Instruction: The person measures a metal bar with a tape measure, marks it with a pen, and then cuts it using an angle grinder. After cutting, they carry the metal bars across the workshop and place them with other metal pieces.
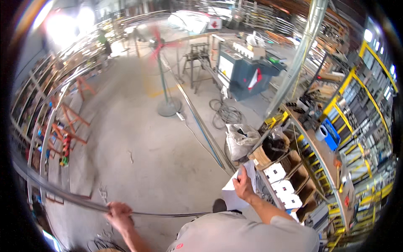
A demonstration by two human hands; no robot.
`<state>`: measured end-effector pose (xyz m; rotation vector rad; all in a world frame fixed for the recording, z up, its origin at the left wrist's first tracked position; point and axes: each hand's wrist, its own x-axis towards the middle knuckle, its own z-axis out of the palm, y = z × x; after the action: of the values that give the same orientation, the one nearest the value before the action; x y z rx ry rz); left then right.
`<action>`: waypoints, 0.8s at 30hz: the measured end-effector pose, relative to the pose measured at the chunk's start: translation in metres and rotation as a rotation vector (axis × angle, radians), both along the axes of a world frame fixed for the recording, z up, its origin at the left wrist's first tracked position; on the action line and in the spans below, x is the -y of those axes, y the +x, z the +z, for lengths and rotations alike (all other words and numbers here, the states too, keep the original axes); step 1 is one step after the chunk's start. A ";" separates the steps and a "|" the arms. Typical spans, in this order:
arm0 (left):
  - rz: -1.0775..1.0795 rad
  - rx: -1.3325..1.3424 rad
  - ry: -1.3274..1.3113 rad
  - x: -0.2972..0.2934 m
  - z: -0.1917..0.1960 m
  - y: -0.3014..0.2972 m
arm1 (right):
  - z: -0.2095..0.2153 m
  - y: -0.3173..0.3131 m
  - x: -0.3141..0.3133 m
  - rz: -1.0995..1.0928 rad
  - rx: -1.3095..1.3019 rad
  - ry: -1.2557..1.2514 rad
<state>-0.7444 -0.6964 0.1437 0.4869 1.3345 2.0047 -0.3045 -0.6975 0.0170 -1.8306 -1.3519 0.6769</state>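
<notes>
My left hand (119,213) is closed around a long thin metal bar (50,187) that runs from the far left across my front toward my body. My right hand (242,185) grips a white sheet of paper (235,194), held up beside the shelving on my right. Both forearms come in from the lower edge, above my grey shirt.
A standing fan (161,50) with red blades spins on the concrete floor ahead. Long metal profiles (201,122) lie on the floor. A blue-grey machine (243,71) stands behind. Shelves with boxes (285,185) and yellow racks (361,105) fill the right; trestles (67,126) and racks line the left.
</notes>
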 end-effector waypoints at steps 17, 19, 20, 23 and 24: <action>0.217 -0.363 0.254 -0.421 0.065 -0.358 | -0.045 -0.407 -0.576 0.822 -0.141 -0.090; 0.205 -0.380 0.276 -0.497 0.065 -0.389 | -0.058 -0.479 -0.643 0.929 0.005 0.157; 0.192 -0.384 0.289 -0.535 0.063 -0.405 | -0.047 -0.510 -0.678 1.022 0.043 0.195; 0.178 -0.388 0.338 -0.647 0.049 -0.460 | -0.034 -0.582 -0.793 1.130 0.126 0.158; 0.159 -0.380 0.348 -0.688 0.040 -0.477 | -0.063 -0.600 -0.833 1.080 0.195 0.233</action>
<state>-1.2216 -0.0089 0.1836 0.9894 1.2713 2.3760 -0.9044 0.1356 -0.0457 -0.8834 -2.4365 0.8093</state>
